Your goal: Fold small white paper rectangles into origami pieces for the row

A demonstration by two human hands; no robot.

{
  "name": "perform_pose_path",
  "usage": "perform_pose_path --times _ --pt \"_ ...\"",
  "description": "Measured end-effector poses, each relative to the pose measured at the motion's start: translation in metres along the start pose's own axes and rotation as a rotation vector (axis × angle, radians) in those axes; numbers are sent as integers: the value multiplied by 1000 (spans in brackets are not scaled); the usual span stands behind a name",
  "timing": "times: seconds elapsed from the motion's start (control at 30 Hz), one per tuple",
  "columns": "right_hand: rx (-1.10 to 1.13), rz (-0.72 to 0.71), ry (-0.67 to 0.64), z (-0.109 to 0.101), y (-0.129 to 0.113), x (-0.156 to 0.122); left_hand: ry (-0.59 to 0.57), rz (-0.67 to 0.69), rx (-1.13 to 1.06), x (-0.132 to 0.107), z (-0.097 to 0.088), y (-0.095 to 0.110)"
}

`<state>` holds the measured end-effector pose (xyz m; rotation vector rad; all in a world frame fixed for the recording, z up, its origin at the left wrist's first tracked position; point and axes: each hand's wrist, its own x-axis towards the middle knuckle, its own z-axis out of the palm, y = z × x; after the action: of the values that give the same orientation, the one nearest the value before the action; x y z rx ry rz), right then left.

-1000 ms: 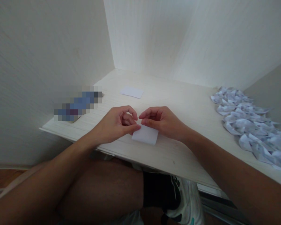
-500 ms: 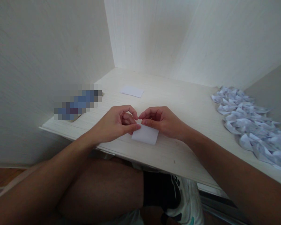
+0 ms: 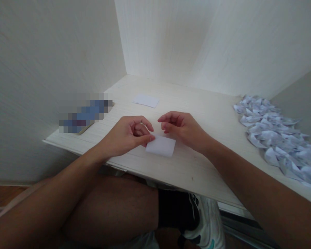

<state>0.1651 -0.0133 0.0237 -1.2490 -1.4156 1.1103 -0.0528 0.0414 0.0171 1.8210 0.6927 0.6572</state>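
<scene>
Small white folded paper rectangle (image 3: 160, 146), centre-frame on pale wooden desk (image 3: 209, 114). Its left corner is touched by the curled left hand (image 3: 126, 136), pinch not discernible; the right hand (image 3: 184, 128), loosely curled and empty, is held just upper right.

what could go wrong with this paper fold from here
1. Only the left hand pinches the paper, at one corner, and the right hand is off it, so the paper may pivot and the crease could go crooked.
2. The paper lies close to the near edge of the desk; a nudge might slide it off onto the lap.
</scene>
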Motion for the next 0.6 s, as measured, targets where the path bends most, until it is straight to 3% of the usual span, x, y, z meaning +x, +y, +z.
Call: perform_pose_path --times 0.2,0.6 --pt "-93 9 -183 -2 -2 0 123 -3 4 1 -2 0" --pt "-122 -93 -36 3 3 -2 212 12 101 2 -5 1"
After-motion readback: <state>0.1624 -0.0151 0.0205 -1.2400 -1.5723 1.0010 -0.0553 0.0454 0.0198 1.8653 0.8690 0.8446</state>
